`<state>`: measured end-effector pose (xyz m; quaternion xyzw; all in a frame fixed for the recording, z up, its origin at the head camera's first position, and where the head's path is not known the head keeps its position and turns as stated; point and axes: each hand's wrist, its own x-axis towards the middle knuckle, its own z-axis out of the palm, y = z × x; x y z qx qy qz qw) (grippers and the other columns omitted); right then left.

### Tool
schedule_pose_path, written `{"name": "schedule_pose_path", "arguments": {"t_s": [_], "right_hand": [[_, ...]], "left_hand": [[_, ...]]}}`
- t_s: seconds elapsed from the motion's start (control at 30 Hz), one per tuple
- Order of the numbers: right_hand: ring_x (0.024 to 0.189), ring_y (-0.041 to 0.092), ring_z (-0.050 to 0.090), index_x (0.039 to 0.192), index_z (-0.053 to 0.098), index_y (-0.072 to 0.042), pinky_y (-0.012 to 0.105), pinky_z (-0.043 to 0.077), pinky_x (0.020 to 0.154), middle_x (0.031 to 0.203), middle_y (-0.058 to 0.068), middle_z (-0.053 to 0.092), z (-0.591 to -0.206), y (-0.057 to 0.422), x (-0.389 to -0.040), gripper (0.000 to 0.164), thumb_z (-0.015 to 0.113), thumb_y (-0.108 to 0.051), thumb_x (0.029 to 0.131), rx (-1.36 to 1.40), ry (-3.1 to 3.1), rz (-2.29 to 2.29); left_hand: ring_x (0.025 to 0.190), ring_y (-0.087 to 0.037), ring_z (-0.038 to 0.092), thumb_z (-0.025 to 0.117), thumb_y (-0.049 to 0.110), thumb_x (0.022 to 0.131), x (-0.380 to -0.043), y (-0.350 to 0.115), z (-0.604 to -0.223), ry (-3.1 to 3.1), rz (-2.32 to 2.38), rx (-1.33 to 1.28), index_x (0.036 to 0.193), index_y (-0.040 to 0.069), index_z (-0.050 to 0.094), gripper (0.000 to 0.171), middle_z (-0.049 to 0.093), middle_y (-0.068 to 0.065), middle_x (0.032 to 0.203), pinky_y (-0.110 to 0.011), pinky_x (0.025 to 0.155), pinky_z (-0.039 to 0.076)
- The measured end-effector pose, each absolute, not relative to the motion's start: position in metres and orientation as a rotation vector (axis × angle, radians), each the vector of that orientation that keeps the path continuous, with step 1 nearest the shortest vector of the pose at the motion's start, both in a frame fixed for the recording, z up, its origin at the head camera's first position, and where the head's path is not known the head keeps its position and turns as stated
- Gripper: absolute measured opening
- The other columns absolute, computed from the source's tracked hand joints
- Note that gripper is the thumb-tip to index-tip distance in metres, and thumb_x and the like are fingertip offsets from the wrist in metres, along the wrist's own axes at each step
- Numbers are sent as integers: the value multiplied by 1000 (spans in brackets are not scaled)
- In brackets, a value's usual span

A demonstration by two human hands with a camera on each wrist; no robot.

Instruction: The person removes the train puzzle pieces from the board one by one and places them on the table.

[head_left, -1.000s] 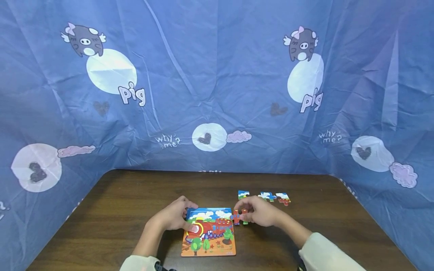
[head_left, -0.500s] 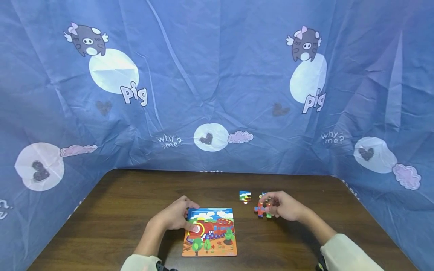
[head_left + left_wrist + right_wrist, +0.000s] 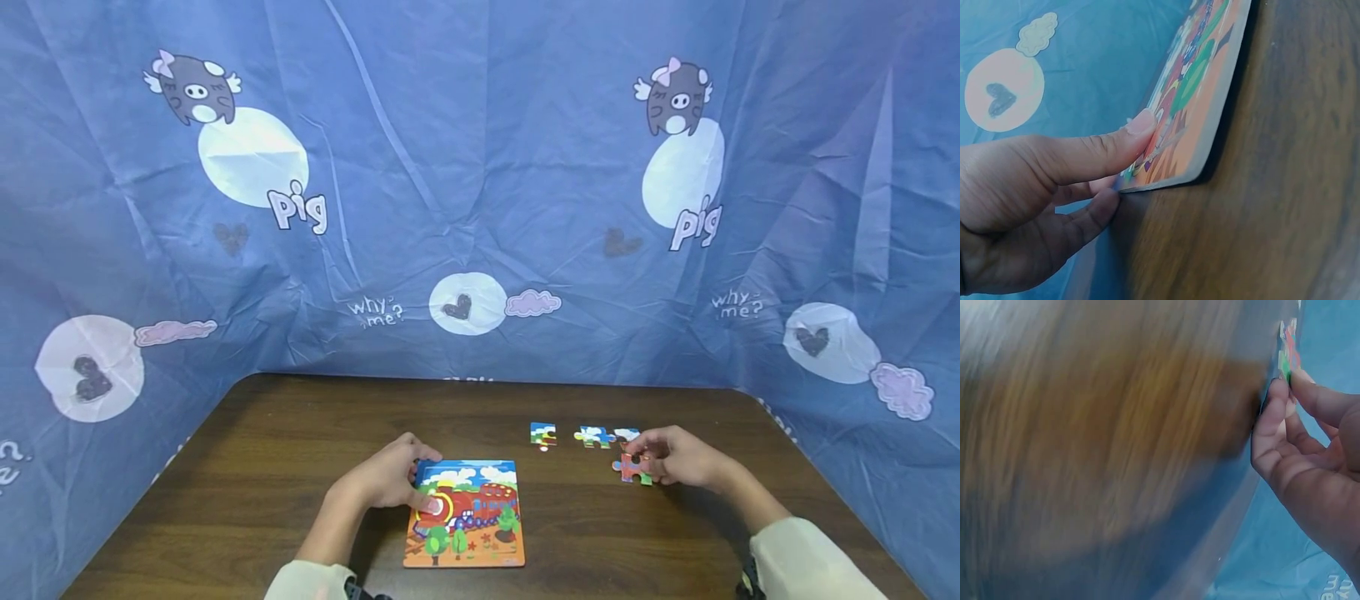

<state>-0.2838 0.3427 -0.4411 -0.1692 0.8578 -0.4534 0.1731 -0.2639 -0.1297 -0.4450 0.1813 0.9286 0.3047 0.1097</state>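
Observation:
A square puzzle board (image 3: pixel 480 546) with a red train picture lies on the table in the head view. My left hand (image 3: pixel 387 477) holds its left edge, thumb on the printed face and fingers along the side, as the left wrist view also shows at the board's corner (image 3: pixel 1194 159). Off to the right, my right hand (image 3: pixel 686 458) pinches a red jigsaw piece (image 3: pixel 632 468) with blue and green parts between thumb and fingers. In the right wrist view the piece (image 3: pixel 1290 347) appears edge-on at the fingertips.
Behind the held piece lie a blue-and-white jigsaw piece (image 3: pixel 595 437) and another piece (image 3: pixel 626 434), partly covered by the right hand. A third piece (image 3: pixel 543 434) lies further left. The dark wooden table (image 3: pixel 315 417) meets a blue printed cloth (image 3: pixel 480 208) at the back and sides.
My right hand has carried the red jigsaw piece rightward, away from the board's right edge, uncovering the blue-and-white piece. My left hand stays on the board.

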Motion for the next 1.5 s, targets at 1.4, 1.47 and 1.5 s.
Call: {"name": "schedule_pose_path", "arguments": {"t_s": [1.4, 1.47, 1.5], "right_hand": [[75, 10, 58, 106, 70, -6, 28, 50, 66, 87, -5, 66, -430, 225, -283, 9, 67, -9, 98, -841, 2642, -961], [77, 10, 59, 107, 70, -6, 29, 51, 68, 89, -6, 67, -430, 217, -281, 9, 67, -10, 99, -864, 2629, -956], [78, 10, 59, 107, 70, -7, 29, 51, 70, 90, -6, 66, -431, 213, -281, 9, 66, -11, 99, -872, 2627, -950]], "left_hand": [[113, -26, 58, 82, 30, 89, -263, -129, -441, 2741, 734, 865, 123, 6, 69, 44, 60, -3, 118, -52, 99, 48], [114, -26, 58, 80, 31, 90, -260, -130, -441, 2748, 719, 902, 123, 7, 69, 42, 61, -3, 119, -52, 99, 48], [113, -25, 58, 79, 31, 91, -258, -130, -441, 2752, 710, 922, 123, 8, 69, 41, 61, -2, 119, -51, 98, 49]]}}
